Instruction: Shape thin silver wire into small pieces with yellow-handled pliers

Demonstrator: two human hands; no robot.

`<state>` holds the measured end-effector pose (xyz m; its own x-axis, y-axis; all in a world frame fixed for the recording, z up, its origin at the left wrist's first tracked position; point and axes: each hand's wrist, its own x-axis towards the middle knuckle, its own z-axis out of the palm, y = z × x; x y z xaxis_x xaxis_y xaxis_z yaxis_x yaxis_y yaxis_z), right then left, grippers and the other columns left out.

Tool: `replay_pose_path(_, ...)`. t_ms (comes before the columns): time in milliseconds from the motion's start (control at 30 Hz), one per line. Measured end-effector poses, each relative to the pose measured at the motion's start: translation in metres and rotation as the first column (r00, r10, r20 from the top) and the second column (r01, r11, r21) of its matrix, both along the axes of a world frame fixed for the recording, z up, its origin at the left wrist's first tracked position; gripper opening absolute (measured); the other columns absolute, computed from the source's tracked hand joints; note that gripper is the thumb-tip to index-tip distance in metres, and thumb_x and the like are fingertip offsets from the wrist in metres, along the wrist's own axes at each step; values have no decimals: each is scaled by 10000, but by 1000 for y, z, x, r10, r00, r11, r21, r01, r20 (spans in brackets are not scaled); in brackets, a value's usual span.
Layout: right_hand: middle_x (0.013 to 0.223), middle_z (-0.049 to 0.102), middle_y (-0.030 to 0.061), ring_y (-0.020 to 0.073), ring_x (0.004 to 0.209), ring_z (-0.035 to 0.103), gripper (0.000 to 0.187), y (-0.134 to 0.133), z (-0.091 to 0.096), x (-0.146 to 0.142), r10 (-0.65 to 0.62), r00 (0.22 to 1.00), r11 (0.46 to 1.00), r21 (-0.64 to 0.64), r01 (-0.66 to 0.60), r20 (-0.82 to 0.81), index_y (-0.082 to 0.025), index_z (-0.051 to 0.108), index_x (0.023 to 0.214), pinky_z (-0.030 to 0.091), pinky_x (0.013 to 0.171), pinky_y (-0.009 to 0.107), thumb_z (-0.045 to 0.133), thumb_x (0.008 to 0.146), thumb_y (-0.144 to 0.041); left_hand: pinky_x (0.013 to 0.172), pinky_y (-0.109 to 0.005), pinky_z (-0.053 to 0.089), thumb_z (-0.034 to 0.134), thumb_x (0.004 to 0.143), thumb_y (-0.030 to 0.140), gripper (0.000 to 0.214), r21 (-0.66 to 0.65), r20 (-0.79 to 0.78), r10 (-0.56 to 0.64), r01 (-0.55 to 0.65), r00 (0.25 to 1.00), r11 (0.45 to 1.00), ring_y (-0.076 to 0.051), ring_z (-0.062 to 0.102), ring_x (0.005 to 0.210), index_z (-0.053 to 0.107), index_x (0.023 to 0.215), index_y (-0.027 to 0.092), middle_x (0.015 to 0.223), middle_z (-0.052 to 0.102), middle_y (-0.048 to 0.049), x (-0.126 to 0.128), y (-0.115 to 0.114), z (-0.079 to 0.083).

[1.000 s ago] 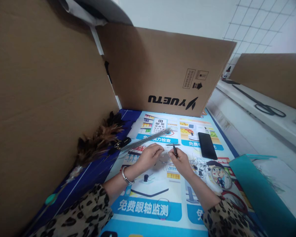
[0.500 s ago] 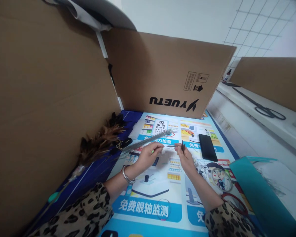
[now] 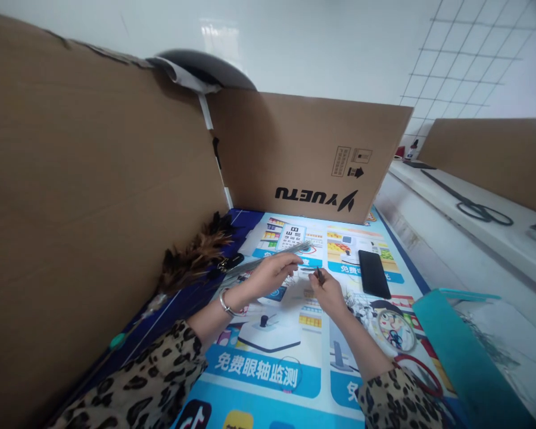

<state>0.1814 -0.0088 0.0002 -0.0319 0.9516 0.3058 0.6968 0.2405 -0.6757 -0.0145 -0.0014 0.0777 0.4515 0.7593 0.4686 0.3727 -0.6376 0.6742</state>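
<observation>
My left hand [image 3: 272,275], with a silver bracelet [image 3: 227,302] on its wrist, hovers palm down by a bundle of thin grey wires [image 3: 302,246]. Its fingers are bent and slightly apart, and nothing shows in them. Opposite it, my right hand [image 3: 329,293] is closed around a small dark tool [image 3: 320,275] whose exact kind is unclear. Thin slivers of metal show just left of its fingertips. A tangle of fine wire [image 3: 355,301] lies on the printed table cover beside the right wrist.
A black phone [image 3: 374,274] lies to the right. Nearer stand a round clear container [image 3: 396,329], a red ring [image 3: 422,372] and a teal box [image 3: 460,351]. Cardboard panels [image 3: 321,149] wall the back and left. A feather duster [image 3: 196,253] rests on the left; scissors [image 3: 473,205] lie on the ledge.
The view has tilted up a little. My left hand's fingers have loosened and stretched out more; my right hand has turned with the tool and shifted slightly left and down.
</observation>
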Motion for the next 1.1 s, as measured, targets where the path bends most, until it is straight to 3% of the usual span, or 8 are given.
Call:
replay_pose_path(200,675,537,24,148,657,490,252,0,31,18,-43,964,990,140,7,263,-213,545,700,281,552,233,475,794,-436,697,-264,419,431,832,185,241,113,-125,-54,68,991,991,-154,568,750,609,991,212,834,640,-35,12,7,27)
replay_pose_path(467,678,549,40,137,593,482,318,0,59,45,-105,902,993,96,71,419,-205,535,687,233,511,235,416,826,-465,652,-239,428,478,805,179,195,138,-67,-102,110,993,984,-133,577,689,642,903,218,813,654,-14,28,18,57)
replay_pose_path(733,685,583,11,116,602,492,381,-14,82,40,4,849,994,-95,54,528,-202,554,726,229,516,225,331,858,-481,671,-228,439,447,830,165,195,126,-100,-107,120,989,985,-113,576,708,609,935,192,827,644,-11,30,19,57)
replay_pose_path(1100,839,614,35,152,770,531,395,-19,83,28,3,777,989,-118,92,630,-215,591,803,258,581,233,317,856,-495,732,-247,436,446,822,135,221,174,-173,-155,185,973,967,-140,583,854,599,966,206,930,650,-13,26,20,54)
